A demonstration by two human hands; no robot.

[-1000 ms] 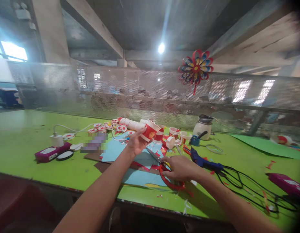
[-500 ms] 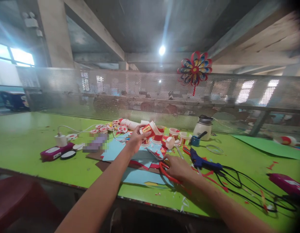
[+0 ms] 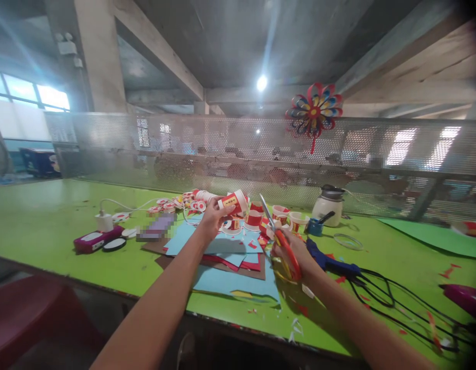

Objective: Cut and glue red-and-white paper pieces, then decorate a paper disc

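Above the stack of blue and red paper sheets point(image 3: 238, 267) on the lime-green worktop point(image 3: 49, 231), your left hand point(image 3: 210, 218) holds a red-and-white paper cup point(image 3: 233, 201) lying on its side, the fingers wrapped round its base and the open rim turned to the right. Your right hand point(image 3: 293, 252) grips a pair of red-and-yellow-handled scissors point(image 3: 280, 239) — fingers clenched through the loops, the blades pointing up and slightly left, their tips just right of the cup and apart from it. Behind the cup stand more red-and-white paper cups point(image 3: 278, 211) and a scatter of round cut cup bases point(image 3: 164, 206). Just beside your right wrist lies a blue glue gun point(image 3: 330, 262), its black cable point(image 3: 395, 298) trailing off to the right. Further back sit a white jar with a dark lid point(image 3: 327, 204) and a small blue pot point(image 3: 315, 226). To the left a white charger point(image 3: 104, 222) rests by a magenta box point(image 3: 93, 240). A red, blue and yellow paper pinwheel point(image 3: 313, 110) hangs on the perforated metal screen point(image 3: 222, 149) — well behind everything else.
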